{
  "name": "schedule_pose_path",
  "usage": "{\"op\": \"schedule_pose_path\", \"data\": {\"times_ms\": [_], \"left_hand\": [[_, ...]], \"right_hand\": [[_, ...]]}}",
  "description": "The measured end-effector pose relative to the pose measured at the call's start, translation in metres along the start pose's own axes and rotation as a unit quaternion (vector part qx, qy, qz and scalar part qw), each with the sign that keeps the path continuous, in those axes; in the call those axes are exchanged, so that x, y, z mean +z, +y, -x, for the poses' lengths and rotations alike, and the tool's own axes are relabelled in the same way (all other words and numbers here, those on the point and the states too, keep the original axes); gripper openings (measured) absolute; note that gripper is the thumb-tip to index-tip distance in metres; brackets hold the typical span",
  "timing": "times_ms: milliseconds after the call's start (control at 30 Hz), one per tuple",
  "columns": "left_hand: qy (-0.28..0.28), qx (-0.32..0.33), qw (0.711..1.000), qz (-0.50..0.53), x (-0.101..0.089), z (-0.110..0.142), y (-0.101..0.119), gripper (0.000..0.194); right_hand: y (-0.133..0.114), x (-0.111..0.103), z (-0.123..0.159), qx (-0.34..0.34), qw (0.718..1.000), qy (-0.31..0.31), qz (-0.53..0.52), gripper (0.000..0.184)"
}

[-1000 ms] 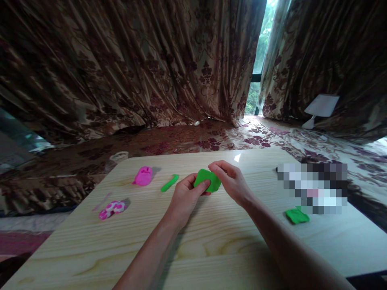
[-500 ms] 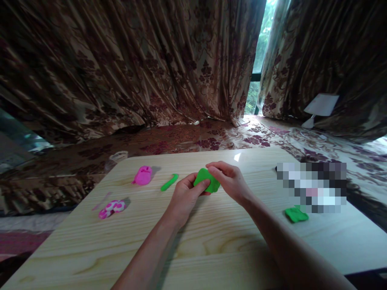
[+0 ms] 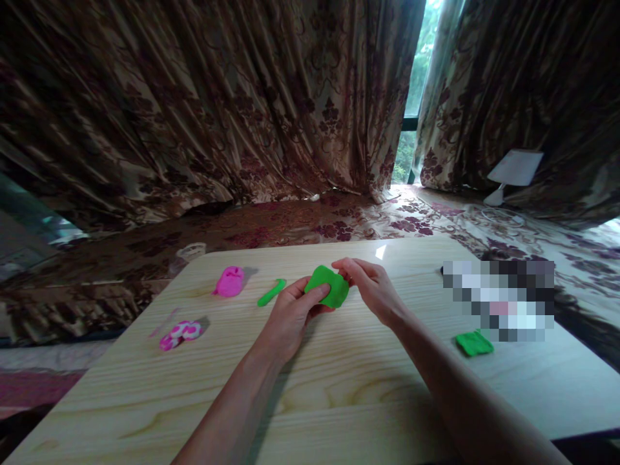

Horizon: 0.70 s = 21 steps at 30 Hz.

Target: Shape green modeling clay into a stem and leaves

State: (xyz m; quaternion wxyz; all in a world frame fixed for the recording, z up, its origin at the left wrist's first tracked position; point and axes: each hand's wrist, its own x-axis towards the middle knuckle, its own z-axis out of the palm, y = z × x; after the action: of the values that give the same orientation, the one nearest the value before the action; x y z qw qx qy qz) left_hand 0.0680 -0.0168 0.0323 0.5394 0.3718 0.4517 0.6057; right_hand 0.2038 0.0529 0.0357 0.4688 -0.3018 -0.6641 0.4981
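Note:
A flat, rounded sheet of bright green modelling clay [image 3: 328,276] is held up over the middle of the table. My left hand [image 3: 293,310] grips it from the left, thumb on top and fingers underneath. At its upper right edge is my right hand [image 3: 368,287], thumb and fingers pinched together on the rim. A curved green clay roll [image 3: 272,292] lies on the table just left of my left hand. Farther left are a pink clay shape [image 3: 229,282] with a hollow at the top and a pink-and-white spotted clay piece [image 3: 181,333].
Another crumpled green clay piece [image 3: 475,343] lies on the right of the wooden table [image 3: 339,400], beside a pixelated patch. A thin pink stick [image 3: 165,321] rests at the left. A white lamp [image 3: 516,168] stands behind, near patterned curtains.
The green clay sheet has shifted slightly left and tilted, showing more of its face. My left hand moved a little left with it; my right fingers remain by its right edge.

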Motion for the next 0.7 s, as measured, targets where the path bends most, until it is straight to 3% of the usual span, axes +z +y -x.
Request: {"op": "schedule_pose_path", "data": {"times_ms": [100, 233, 433, 700], "left_hand": [[0.001, -0.003, 0.997, 0.074, -0.0012, 0.0002, 0.0039, 0.018], [-0.017, -0.015, 0.988, 0.152, 0.0031, 0.0010, 0.0028, 0.018], [0.033, 0.000, 0.996, 0.083, 0.0024, -0.0020, -0.0039, 0.021], [0.067, 0.033, 0.996, 0.049, 0.0044, -0.0034, -0.0033, 0.022]], "right_hand": [[0.0030, 0.0000, -0.0004, 0.004, 0.999, -0.033, -0.009, 0.023], [0.0063, 0.0046, -0.0001, -0.003, 0.999, -0.001, -0.051, 0.020], [0.0015, 0.0031, -0.0007, 0.018, 0.999, -0.016, -0.037, 0.030], [0.0014, 0.0032, 0.0021, 0.004, 0.999, -0.035, 0.005, 0.020]]}}
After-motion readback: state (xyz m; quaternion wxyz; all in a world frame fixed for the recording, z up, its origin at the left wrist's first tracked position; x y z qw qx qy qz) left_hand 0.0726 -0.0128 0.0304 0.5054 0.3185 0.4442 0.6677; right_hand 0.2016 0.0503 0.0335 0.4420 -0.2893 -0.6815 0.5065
